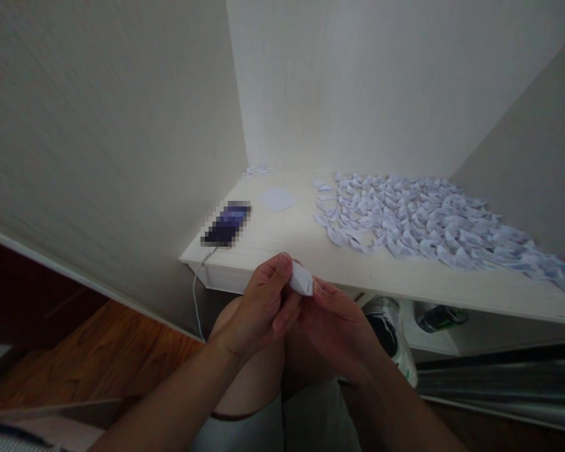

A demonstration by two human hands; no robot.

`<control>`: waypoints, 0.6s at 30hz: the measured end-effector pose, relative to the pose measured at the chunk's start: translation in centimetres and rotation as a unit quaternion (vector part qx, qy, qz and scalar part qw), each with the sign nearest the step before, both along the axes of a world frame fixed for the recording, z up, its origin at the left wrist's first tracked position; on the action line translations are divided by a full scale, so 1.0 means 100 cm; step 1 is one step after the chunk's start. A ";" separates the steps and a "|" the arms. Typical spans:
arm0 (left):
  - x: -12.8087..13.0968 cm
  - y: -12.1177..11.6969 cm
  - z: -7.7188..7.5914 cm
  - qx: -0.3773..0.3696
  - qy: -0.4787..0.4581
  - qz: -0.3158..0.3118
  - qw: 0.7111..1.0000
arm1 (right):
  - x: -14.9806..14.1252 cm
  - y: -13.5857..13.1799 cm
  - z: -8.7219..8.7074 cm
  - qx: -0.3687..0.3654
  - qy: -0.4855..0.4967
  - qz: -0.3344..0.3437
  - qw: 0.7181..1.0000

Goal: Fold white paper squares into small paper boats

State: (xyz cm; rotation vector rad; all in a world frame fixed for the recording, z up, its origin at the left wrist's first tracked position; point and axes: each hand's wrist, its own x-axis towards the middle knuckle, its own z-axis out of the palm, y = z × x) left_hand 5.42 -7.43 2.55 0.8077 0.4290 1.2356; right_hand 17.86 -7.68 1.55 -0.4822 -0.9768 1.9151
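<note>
My left hand [260,302] and my right hand [335,321] meet just below the front edge of a pale wooden desk [405,273]. Together they pinch a small folded piece of white paper [302,279], fingers curled round it. On the desk behind lies a wide spread of several folded white paper pieces [424,220]. A flat white paper square [277,199] rests left of that spread. A few more folded bits [258,169] sit in the back left corner.
A phone [226,224] lies at the desk's left front corner, its white cable [196,295] hanging to the wooden floor. My bare knee [249,370] is under my hands. Under the desk are a shoe [388,333] and a dark can [440,318]. Walls close in on three sides.
</note>
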 end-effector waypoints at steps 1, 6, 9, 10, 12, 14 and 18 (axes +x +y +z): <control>0.000 0.000 0.000 -0.005 -0.010 -0.005 1.000 | -0.002 -0.001 0.000 -0.001 -0.007 -0.009 1.000; -0.003 0.002 -0.002 -0.032 -0.043 -0.025 0.998 | -0.011 -0.004 -0.001 0.024 -0.065 0.010 0.998; -0.007 0.004 -0.004 -0.046 -0.043 -0.035 0.997 | -0.013 0.000 -0.004 0.033 -0.088 0.013 0.995; -0.008 0.004 -0.004 -0.051 -0.038 -0.035 0.997 | -0.013 0.002 -0.007 0.037 -0.091 0.009 0.995; -0.013 0.006 -0.004 -0.057 -0.010 -0.035 0.998 | -0.010 0.006 -0.012 0.043 -0.086 -0.013 0.995; -0.017 0.008 -0.004 -0.058 0.032 -0.034 0.997 | -0.003 0.011 -0.016 0.043 -0.076 -0.049 0.995; -0.022 0.009 -0.006 -0.072 0.080 -0.067 0.992 | 0.017 0.018 -0.011 0.106 -0.114 -0.076 0.985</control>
